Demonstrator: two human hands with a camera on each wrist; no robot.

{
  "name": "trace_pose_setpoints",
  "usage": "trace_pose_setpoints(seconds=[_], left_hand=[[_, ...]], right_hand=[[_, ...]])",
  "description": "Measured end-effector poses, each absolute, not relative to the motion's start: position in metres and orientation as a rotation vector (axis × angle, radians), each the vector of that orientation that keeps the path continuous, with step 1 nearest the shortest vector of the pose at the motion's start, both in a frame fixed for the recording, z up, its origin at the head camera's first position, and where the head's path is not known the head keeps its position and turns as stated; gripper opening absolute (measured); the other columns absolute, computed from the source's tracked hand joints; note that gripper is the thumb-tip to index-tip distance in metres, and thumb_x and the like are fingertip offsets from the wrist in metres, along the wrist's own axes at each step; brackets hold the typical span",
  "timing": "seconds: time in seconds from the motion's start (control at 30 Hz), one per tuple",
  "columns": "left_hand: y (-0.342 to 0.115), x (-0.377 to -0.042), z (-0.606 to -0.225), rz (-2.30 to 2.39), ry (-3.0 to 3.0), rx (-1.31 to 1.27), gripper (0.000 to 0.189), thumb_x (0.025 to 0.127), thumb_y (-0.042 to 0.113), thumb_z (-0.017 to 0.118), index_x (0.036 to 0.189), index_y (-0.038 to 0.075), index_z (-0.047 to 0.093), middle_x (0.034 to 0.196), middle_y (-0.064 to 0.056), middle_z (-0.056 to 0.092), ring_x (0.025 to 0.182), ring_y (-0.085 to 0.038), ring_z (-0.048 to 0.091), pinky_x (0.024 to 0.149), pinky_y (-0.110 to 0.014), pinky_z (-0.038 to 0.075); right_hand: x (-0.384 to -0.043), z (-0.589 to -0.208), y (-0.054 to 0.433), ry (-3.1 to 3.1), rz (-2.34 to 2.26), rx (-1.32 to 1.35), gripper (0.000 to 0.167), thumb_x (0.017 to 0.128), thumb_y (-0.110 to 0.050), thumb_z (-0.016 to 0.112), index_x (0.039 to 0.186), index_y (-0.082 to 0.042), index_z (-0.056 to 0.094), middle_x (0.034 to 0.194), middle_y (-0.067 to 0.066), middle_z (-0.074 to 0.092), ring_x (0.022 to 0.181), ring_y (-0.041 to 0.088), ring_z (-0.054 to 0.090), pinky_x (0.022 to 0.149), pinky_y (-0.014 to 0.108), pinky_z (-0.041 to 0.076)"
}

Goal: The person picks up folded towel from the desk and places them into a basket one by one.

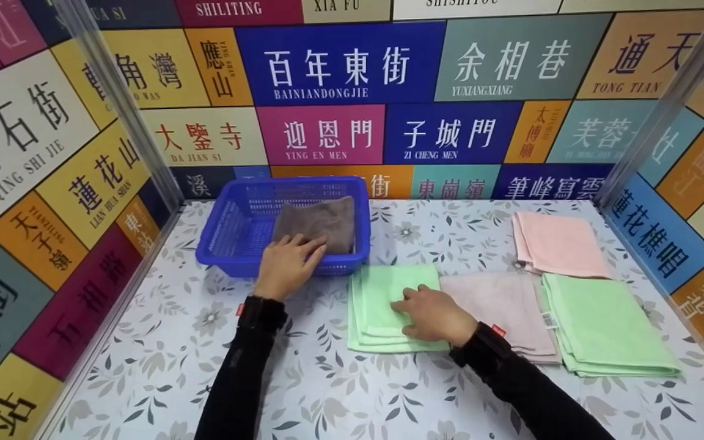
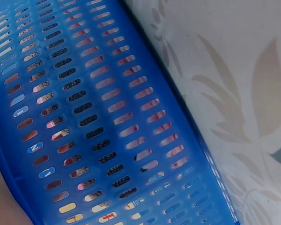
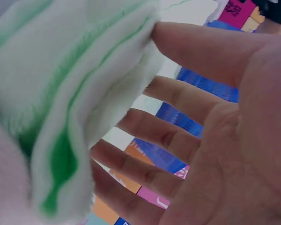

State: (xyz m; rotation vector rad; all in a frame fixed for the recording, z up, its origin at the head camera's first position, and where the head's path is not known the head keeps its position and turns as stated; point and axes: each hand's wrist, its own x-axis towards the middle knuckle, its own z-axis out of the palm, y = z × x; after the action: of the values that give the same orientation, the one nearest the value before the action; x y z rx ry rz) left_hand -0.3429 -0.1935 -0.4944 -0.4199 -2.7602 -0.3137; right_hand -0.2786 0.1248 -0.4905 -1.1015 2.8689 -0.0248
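Note:
A folded grey-brown towel (image 1: 321, 220) lies in the blue plastic basket (image 1: 220, 247). My left hand (image 1: 288, 263) reaches over the basket's near rim, with its fingers on that towel; the fingertips are partly hidden. In the left wrist view the slotted basket wall (image 2: 126, 108) covers most of the picture. To the right of the basket lies a folded light green towel (image 1: 382, 293). My right hand (image 1: 437, 315) touches this green towel, its fingers spread. The right wrist view shows the thumb and fingers extended beside the layered towel edge (image 3: 79, 103).
A pale mauve folded towel (image 1: 498, 305) lies partly behind the right hand. Farther right is another light green towel (image 1: 608, 324), with a pink one (image 1: 563, 241) behind it. Printed wall panels (image 1: 340, 61) enclose the leaf-patterned tabletop (image 1: 162, 354) at the back and sides.

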Motion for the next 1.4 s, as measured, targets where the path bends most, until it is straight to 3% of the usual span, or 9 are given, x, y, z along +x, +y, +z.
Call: trace_pose_setpoints(seconds=[0.2,0.33,0.5,0.6,0.73,0.87,1.0,1.17,1.4], left_hand=[[-0.193,-0.344,-0.494,-0.32,-2.771,-0.424,0.049,0.108,0.058,0.035,0.145,0.037,0.061,0.128,-0.006,0.069,0.123,-0.04,0.062,0.1,-0.059,0.05],[-0.188,-0.339,-0.49,-0.297,-2.664,-0.43,0.041,0.106,0.049,0.05,0.137,0.031,0.068,0.123,-0.005,0.07,0.119,-0.036,0.063,0.101,-0.058,0.05],[-0.15,-0.32,-0.477,-0.237,-2.426,-0.632,0.017,0.091,0.034,0.075,0.093,0.016,0.074,0.091,-0.002,0.073,0.082,-0.025,0.069,0.072,-0.044,0.058],[-0.127,-0.303,-0.478,-0.232,-2.594,-0.725,0.037,0.089,0.046,0.077,0.073,0.014,0.068,0.07,-0.001,0.069,0.063,-0.022,0.066,0.056,-0.041,0.053],[-0.11,-0.286,-0.485,-0.223,-3.051,-0.595,0.068,0.085,0.066,0.072,0.109,0.003,0.073,0.089,-0.015,0.075,0.08,-0.03,0.072,0.067,-0.046,0.059],[-0.099,-0.285,-0.495,-0.481,-3.236,-0.525,0.101,0.081,0.062,0.079,0.153,0.004,0.038,0.116,-0.023,0.072,0.095,-0.036,0.072,0.082,-0.049,0.061],[-0.091,-0.288,-0.504,-0.681,-3.218,-0.634,0.091,0.08,0.044,0.085,0.147,0.011,0.034,0.1,-0.021,0.072,0.083,-0.032,0.07,0.075,-0.043,0.061],[-0.085,-0.289,-0.51,-0.863,-3.209,-0.695,0.07,0.079,0.023,0.084,0.135,0.018,0.042,0.088,-0.01,0.065,0.075,-0.022,0.061,0.067,-0.034,0.054],[-0.077,-0.288,-0.52,-1.1,-3.183,-0.641,0.07,0.069,0.013,0.084,0.128,0.017,0.047,0.085,-0.002,0.062,0.073,-0.019,0.058,0.064,-0.031,0.052]], right_hand=[[-0.264,-0.496,0.129,2.928,-0.077,-1.148,0.046,0.086,-0.026,0.081,0.13,-0.016,0.073,0.11,0.011,0.065,0.089,0.03,0.057,0.069,0.045,0.054],[-0.267,-0.496,0.133,2.887,-0.213,-1.156,0.045,0.088,-0.026,0.077,0.132,-0.014,0.072,0.11,0.01,0.065,0.088,0.027,0.055,0.071,0.043,0.052],[-0.28,-0.491,0.15,2.888,-0.539,-1.021,0.041,0.089,-0.019,0.078,0.127,-0.005,0.072,0.105,0.011,0.066,0.083,0.021,0.056,0.077,0.04,0.05],[-0.287,-0.49,0.159,2.98,-0.644,-0.844,0.044,0.085,-0.017,0.083,0.125,-0.002,0.071,0.103,0.014,0.061,0.079,0.021,0.054,0.076,0.041,0.05],[-0.292,-0.493,0.165,2.969,-0.642,-0.628,0.058,0.084,-0.024,0.084,0.132,0.001,0.064,0.109,0.02,0.056,0.082,0.027,0.057,0.081,0.047,0.054],[-0.293,-0.493,0.166,2.895,-0.591,-0.555,0.075,0.085,-0.03,0.083,0.146,0.0,0.053,0.127,0.03,0.059,0.107,0.042,0.063,0.096,0.056,0.052],[-0.293,-0.493,0.164,2.869,-0.591,-0.567,0.084,0.083,-0.025,0.084,0.153,0.001,0.046,0.136,0.03,0.06,0.124,0.048,0.057,0.104,0.059,0.047],[-0.292,-0.494,0.159,2.879,-0.581,-0.572,0.087,0.08,-0.021,0.086,0.153,0.004,0.044,0.132,0.029,0.063,0.119,0.047,0.059,0.102,0.057,0.049],[-0.291,-0.5,0.154,2.928,-0.429,-0.585,0.086,0.083,-0.026,0.084,0.149,0.011,0.045,0.125,0.033,0.065,0.11,0.048,0.063,0.096,0.057,0.052]])
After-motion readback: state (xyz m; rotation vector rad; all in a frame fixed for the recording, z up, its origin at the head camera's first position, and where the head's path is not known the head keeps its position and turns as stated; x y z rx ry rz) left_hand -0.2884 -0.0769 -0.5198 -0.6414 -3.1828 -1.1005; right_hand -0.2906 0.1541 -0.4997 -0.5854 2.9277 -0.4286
